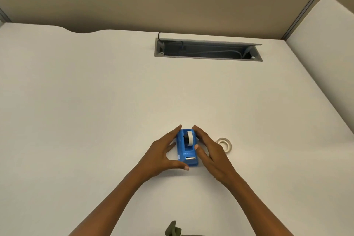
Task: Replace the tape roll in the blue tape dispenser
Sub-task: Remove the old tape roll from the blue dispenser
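The blue tape dispenser (186,149) stands on the white desk (95,111), its cutter end towards me. A white tape roll (190,138) sits upright in its cradle. My left hand (164,153) cups the dispenser's left side, fingers along it and thumb near the front corner. My right hand (207,149) lies against the right side, thumb resting on the dispenser's top. A second tape roll (224,144) lies flat on the desk just right of my right hand, untouched.
An open grey cable tray (207,50) is sunk into the desk at the back, with wires inside. A beige partition wall (172,2) rises behind the desk. A white side panel (325,44) stands at the right.
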Tool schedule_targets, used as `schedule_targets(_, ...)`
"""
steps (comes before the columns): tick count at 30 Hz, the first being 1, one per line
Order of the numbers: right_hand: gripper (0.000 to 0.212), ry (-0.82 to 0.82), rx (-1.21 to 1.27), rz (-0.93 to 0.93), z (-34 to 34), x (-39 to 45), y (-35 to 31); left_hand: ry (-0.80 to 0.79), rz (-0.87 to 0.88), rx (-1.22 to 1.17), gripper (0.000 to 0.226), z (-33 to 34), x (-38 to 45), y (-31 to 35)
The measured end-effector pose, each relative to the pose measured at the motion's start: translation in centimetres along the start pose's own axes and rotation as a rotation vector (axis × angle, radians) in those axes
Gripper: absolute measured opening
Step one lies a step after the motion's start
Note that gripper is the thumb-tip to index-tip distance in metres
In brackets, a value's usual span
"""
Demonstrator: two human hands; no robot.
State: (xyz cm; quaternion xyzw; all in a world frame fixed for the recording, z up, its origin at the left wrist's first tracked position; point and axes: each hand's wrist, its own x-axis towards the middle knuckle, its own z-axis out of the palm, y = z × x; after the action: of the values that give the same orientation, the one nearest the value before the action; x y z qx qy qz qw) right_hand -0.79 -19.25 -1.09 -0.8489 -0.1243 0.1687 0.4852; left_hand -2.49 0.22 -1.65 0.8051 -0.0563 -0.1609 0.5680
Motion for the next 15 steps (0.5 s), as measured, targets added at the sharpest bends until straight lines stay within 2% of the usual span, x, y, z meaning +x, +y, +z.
schedule_targets(7,0.063,0.019,-0.051,-0.08,-0.8,0.9,-0.4,0.037,0.011,0.012,0.094,-0.2,0.3,-0.4)
schedule_targets(15,0.051,0.06,-0.144,-0.149,-0.8,1.6,-0.4,0.042,0.014,-0.006,0.095,-0.1,0.3,-0.5)
